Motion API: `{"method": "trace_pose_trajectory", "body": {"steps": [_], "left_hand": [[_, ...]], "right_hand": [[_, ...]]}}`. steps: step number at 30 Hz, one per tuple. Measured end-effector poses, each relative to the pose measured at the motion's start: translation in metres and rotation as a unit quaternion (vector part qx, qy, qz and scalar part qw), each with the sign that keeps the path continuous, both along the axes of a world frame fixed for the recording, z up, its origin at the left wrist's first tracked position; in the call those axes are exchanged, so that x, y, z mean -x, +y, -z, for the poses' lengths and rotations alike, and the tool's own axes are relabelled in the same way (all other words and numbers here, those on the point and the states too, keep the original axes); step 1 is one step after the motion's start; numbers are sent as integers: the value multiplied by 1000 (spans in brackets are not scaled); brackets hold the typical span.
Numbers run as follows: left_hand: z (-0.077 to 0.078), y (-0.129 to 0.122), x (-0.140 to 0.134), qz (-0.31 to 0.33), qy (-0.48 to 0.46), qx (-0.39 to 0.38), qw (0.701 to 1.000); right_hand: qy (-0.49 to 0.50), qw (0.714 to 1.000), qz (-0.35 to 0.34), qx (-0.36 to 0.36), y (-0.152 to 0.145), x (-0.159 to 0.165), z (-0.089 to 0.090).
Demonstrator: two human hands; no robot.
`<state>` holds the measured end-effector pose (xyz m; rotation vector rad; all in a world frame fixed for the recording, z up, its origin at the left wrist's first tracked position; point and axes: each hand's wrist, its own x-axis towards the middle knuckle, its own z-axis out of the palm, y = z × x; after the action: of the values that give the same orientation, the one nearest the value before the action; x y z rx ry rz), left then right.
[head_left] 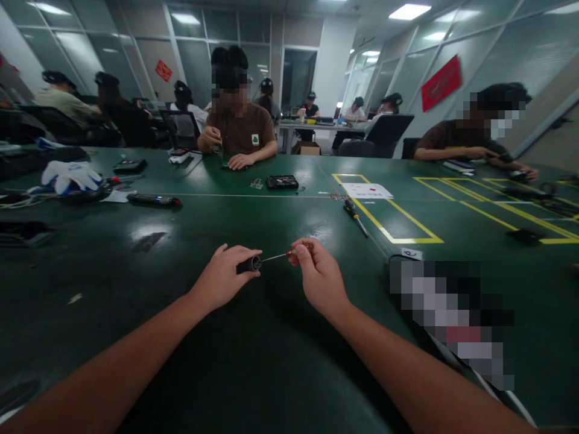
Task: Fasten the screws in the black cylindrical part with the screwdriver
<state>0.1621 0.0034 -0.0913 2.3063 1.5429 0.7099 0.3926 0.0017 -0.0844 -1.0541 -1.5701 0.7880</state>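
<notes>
Black cylinder sits clamped in the person's left hand, round end facing right, apparently steadied for the red-handled screwdriver pinched in the right hand.

Screwdriver at the mouth of a black tube
Left hand grips the tube, right hand the screwdriver.

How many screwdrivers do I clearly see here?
2: a red-handled screwdriver in the person's right hand, and a yellow-and-black screwdriver lying on the green table beyond that hand. Others may be hidden or too small to tell farther off.
</notes>
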Motion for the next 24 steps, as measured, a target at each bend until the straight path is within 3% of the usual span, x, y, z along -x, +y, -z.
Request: {"method": "trace_pose_trajectory", "body": {"steps": [6, 10, 14, 24], "left_hand": [[1, 3, 2, -2, -4, -1, 1000], [1, 2, 0, -1, 11, -6, 1000], [0, 1, -3, 1, 23, -9, 1000], [5, 6, 1, -9, 12, -22, 1000]], "right_hand": [[0, 1000, 20, -4, 2, -3, 0], [13, 1000, -8, -20, 0, -3, 0], [-36, 998, -38, -22, -4, -1, -2], [-117, 992, 0, -50, -5, -4, -8]]}}
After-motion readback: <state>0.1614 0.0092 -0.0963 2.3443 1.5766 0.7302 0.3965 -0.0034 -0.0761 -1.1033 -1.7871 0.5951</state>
